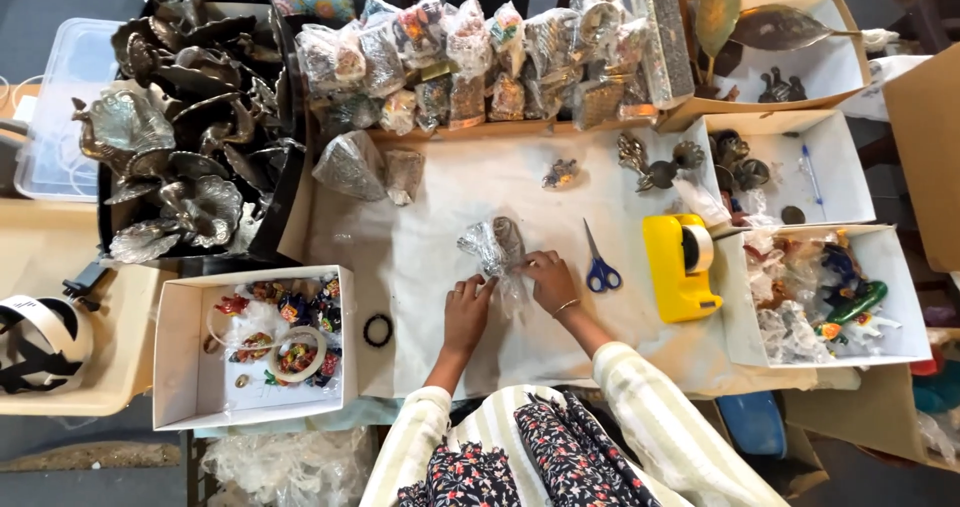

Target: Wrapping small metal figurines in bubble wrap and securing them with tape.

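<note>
A small metal ornament in clear plastic wrap lies mid-tabletop, both hands, left hand and right hand, pinching its wrap closed; sealing likely calls for the yellow tape dispenser.

wrapped piece: clear, glinting plastic over dull silver-grey metal
scissors: blue handles, steel blades, right of the wrapped piece
tape dispenser: bright yellow, with a pale tape roll
table cover: off-white, plain
ring: black, left of the wrapped piece
left box: white card, holding red, blue and multicoloured trinkets
right box: white, with a green, orange and blue figure
peacock figures: tarnished silver-grey in a black tray, far left of the wrapped piece
packets: clear bags with silvery, glittery contents
sleeves: pale green and cream stripes
cloth: black with small red and white flowers
bangle: thin, gold
</note>
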